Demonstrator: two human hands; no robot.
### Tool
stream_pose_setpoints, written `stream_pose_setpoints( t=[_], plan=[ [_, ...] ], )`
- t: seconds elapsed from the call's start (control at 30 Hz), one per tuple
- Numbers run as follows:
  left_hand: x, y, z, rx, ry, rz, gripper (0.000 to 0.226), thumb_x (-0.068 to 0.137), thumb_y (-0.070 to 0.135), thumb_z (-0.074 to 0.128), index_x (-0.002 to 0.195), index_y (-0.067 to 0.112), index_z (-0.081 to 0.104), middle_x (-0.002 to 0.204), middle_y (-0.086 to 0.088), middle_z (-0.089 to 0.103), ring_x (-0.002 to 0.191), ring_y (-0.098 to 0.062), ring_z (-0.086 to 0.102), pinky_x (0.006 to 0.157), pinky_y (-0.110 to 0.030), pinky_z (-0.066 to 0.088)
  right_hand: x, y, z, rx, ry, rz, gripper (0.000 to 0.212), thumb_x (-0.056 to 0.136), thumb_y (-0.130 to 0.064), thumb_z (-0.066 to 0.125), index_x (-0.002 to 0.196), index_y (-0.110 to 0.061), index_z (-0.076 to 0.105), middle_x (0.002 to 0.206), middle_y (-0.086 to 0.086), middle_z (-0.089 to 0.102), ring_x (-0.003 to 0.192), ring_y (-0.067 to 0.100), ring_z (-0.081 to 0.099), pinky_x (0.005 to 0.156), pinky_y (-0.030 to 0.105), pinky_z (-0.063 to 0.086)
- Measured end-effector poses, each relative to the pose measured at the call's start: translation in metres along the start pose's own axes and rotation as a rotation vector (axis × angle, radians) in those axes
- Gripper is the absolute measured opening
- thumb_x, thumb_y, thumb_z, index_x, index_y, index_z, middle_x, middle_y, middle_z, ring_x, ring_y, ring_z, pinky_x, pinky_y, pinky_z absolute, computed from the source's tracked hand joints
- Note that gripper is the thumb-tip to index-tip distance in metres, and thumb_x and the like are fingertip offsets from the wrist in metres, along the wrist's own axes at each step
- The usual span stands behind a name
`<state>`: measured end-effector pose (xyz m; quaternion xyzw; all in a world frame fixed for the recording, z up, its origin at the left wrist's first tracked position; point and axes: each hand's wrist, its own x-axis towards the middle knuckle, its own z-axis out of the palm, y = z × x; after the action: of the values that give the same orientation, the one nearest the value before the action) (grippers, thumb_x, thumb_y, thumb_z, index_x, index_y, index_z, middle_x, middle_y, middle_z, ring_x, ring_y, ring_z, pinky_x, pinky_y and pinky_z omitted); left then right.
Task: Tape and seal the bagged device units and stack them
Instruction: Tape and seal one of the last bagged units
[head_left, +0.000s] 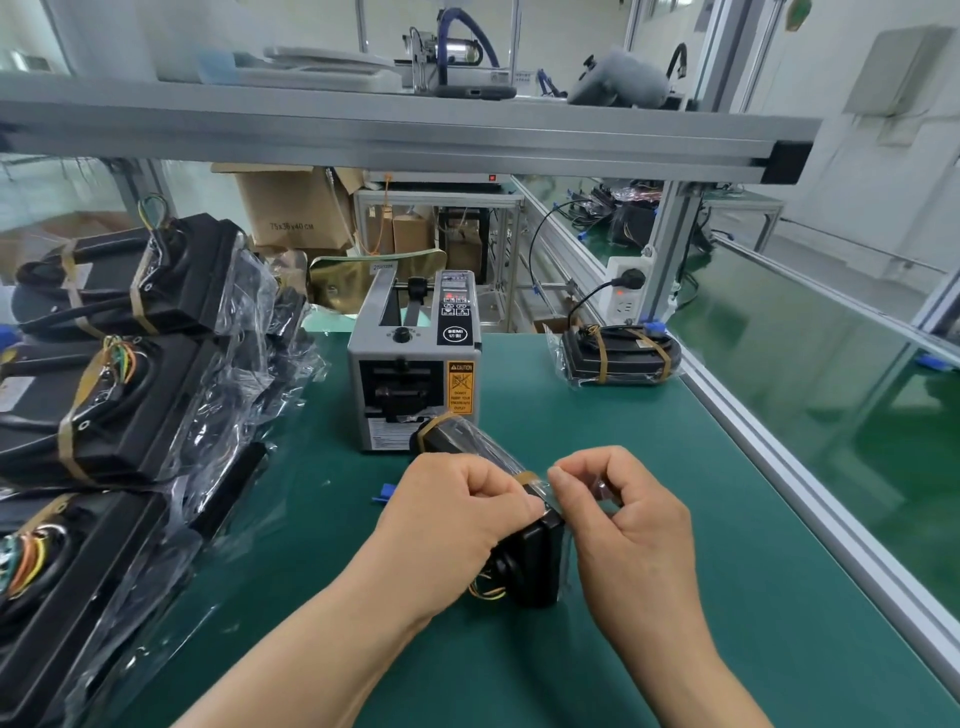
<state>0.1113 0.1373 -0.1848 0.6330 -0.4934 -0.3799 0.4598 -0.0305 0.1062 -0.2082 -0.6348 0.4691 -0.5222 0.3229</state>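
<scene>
Between your left hand (457, 514) and right hand (623, 514) the unit (535, 561) stands on the mat (675, 597), its long axis running away from you toward the dispenser (410, 364). Both hands, equally near, pinch the tape (524, 476) across its near top edge with curled fingers.

Bare mat (701, 519) right of tape dispenser (413, 364)

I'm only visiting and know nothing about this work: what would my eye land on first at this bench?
Front and centre, the left hand and right hand grip a black device unit in a clear plastic bag over the green bench mat. Just behind stands a grey box-shaped tape dispenser with an orange caution label, and along the left lie more bagged black units bound with brown tape.
</scene>
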Motion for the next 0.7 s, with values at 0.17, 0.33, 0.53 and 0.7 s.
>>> stream_pose_setpoints(
  t=[0.17,0.33,0.53,0.7],
  plan=[
    [0.0014,-0.0023,-0.0006,0.071,0.006,0.027,0.015,0.077,0.036,0.079,0.073,0.024,0.072,0.052,0.013,0.054,0.052,-0.005,0.048,0.062,-0.026,0.044,0.0001,-0.0004,0.0005,0.003,-0.001,0.004,0.02,0.087,-0.014,0.072,0.071,-0.026,0.066,0.076,-0.015,0.068,0.076,0.004,0.061,0.065,0.011,0.044],
    [0.0034,-0.0038,-0.0002,0.09,0.011,0.045,0.013,0.077,0.035,0.079,0.072,0.025,0.072,0.05,0.013,0.052,0.05,-0.004,0.046,0.06,-0.024,0.043,0.0002,0.0002,-0.0005,0.004,0.001,0.006,0.02,0.087,-0.014,0.072,0.072,-0.025,0.066,0.075,-0.015,0.068,0.074,0.004,0.061,0.065,0.011,0.043],
    [0.005,-0.0055,0.0015,0.128,0.027,0.062,0.02,0.066,0.045,0.076,0.074,0.03,0.066,0.045,0.016,0.045,0.042,-0.001,0.038,0.051,-0.021,0.035,-0.0001,0.0004,-0.0003,-0.002,0.014,0.004,0.02,0.086,-0.013,0.072,0.071,-0.026,0.067,0.075,-0.016,0.068,0.074,0.003,0.062,0.063,0.009,0.043],
    [0.0084,-0.0082,0.0043,0.059,0.115,-0.007,0.04,0.052,0.054,0.073,0.075,0.025,0.058,0.047,0.017,0.048,0.044,-0.001,0.04,0.056,-0.027,0.036,0.001,-0.0002,-0.0022,0.019,0.007,0.038,0.02,0.086,-0.013,0.072,0.072,-0.025,0.067,0.074,-0.015,0.068,0.073,0.003,0.061,0.063,0.009,0.043]
  ],
)
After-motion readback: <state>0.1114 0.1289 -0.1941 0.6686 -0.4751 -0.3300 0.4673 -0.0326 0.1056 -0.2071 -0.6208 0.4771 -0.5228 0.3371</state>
